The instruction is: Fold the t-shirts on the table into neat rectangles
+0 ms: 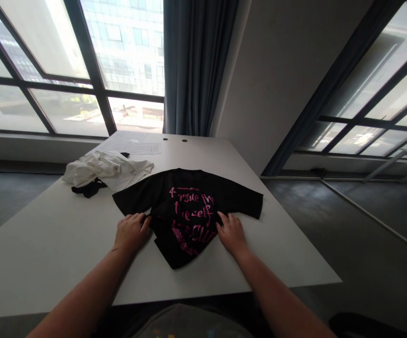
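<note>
A black T-shirt [192, 180] with pink lettering lies on the white table in front of me, its sleeves spread to both sides and its neck pointing away. The lower part is bunched, and one corner of the hem juts toward me. At the shirt's left edge, just below the sleeve, my left hand [132, 231] pinches the cloth between thumb and fingers. My right hand [231, 232] grips the opposite edge under the right sleeve, its fingertips on the fabric.
Crumpled white clothing [97, 169] with a black piece [88, 188] by it lies at the table's back left. Paper sheets [136, 143] rest near the far edge. The white table [284, 253] ends at the right; beyond it are floor, curtain [196, 65] and windows.
</note>
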`<act>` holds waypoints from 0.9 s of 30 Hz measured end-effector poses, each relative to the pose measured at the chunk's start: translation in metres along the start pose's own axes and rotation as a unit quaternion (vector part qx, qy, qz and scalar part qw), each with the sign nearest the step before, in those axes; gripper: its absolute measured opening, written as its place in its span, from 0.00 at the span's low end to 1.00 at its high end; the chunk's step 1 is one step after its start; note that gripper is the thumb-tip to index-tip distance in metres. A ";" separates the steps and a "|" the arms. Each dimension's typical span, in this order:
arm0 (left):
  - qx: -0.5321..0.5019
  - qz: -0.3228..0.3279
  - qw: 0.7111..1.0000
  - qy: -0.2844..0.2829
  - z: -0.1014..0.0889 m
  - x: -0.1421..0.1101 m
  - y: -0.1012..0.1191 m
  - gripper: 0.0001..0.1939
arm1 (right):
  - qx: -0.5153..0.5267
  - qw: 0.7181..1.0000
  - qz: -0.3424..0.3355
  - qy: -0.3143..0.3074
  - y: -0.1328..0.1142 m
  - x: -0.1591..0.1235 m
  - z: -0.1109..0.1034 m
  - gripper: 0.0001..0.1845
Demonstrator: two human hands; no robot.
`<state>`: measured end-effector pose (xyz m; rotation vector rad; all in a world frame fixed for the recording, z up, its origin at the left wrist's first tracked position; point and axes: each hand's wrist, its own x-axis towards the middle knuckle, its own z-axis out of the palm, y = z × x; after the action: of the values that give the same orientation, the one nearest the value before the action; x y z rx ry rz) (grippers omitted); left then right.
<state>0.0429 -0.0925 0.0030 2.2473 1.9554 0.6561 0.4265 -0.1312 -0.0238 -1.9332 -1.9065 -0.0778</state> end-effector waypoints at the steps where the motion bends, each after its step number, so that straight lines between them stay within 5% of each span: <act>1: -0.051 0.015 0.999 -0.007 0.004 0.001 -0.001 0.22 | 0.037 0.999 -0.001 -0.006 -0.001 0.003 0.001 0.25; 4: -0.220 0.067 0.971 -0.064 0.014 0.005 -0.009 0.25 | 0.219 0.975 -0.014 -0.024 -0.003 0.010 0.002 0.23; 7: -0.311 0.095 0.941 -0.097 0.018 0.004 -0.015 0.33 | 0.389 0.920 -0.014 -0.038 -0.008 0.012 0.001 0.23; 12: -0.419 0.099 0.895 -0.115 0.017 -0.002 -0.006 0.44 | 0.534 0.843 0.032 -0.057 -0.010 0.012 0.003 0.23; 15: -0.464 0.060 0.880 -0.088 0.018 0.000 0.001 0.39 | 0.583 0.807 0.085 -0.044 -0.004 0.014 0.004 0.29; 21: -0.477 0.000 0.879 -0.024 0.021 0.005 -0.001 0.23 | 0.717 0.674 0.177 -0.005 0.005 0.014 0.005 0.48; 24: -0.484 -0.042 0.873 0.033 0.017 0.005 -0.007 0.22 | 0.719 0.672 0.170 0.044 0.009 0.015 0.007 0.54; 27: -0.552 -0.105 0.826 0.041 0.011 0.007 -0.015 0.28 | 0.676 0.717 0.143 0.091 0.013 0.017 0.009 0.55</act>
<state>0.0332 -0.0810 -0.0102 1.2586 1.2170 1.3815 0.4376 -0.1118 -0.0300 -1.0114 -0.8774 0.9179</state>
